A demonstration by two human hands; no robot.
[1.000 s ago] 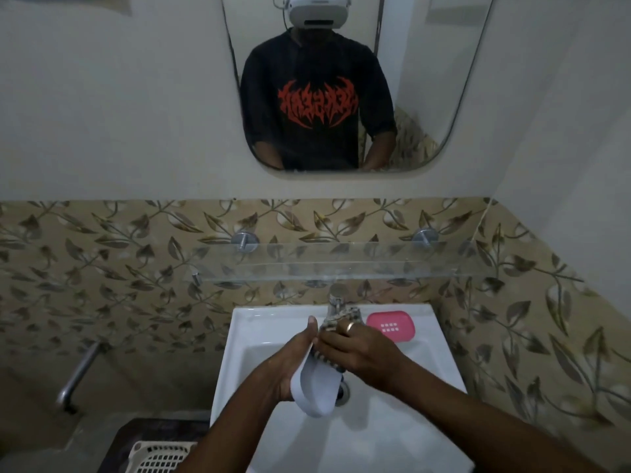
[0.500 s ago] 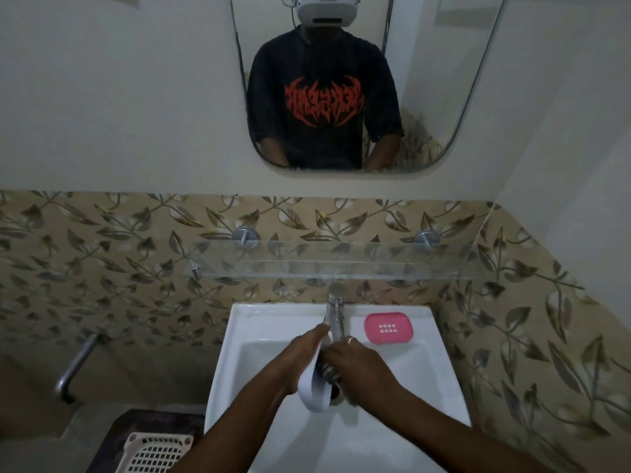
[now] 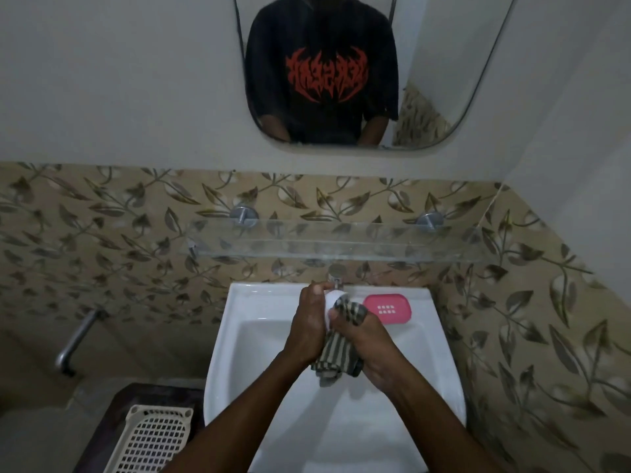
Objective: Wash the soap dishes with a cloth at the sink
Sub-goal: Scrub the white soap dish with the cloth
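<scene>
Over the white sink (image 3: 239, 339), my left hand (image 3: 307, 324) grips a white soap dish (image 3: 330, 302) held on edge just below the tap (image 3: 336, 276). Most of the dish is hidden between my hands. My right hand (image 3: 367, 346) presses a striped grey-green cloth (image 3: 336, 356) against the dish; the cloth hangs down into the basin. A pink soap dish (image 3: 387, 308) lies flat on the sink's back right ledge, untouched.
A clear glass shelf (image 3: 334, 244) juts out from the leaf-patterned tiles right above the tap. A mirror (image 3: 341, 70) hangs higher up. A cream plastic basket (image 3: 153, 438) stands low at the left of the sink, with a metal pipe (image 3: 76, 339) on the left wall.
Both hands rose closer to the tap. The white dish, earlier hanging below my hands, is now tucked between them, and the cloth now drapes down from my right hand.
</scene>
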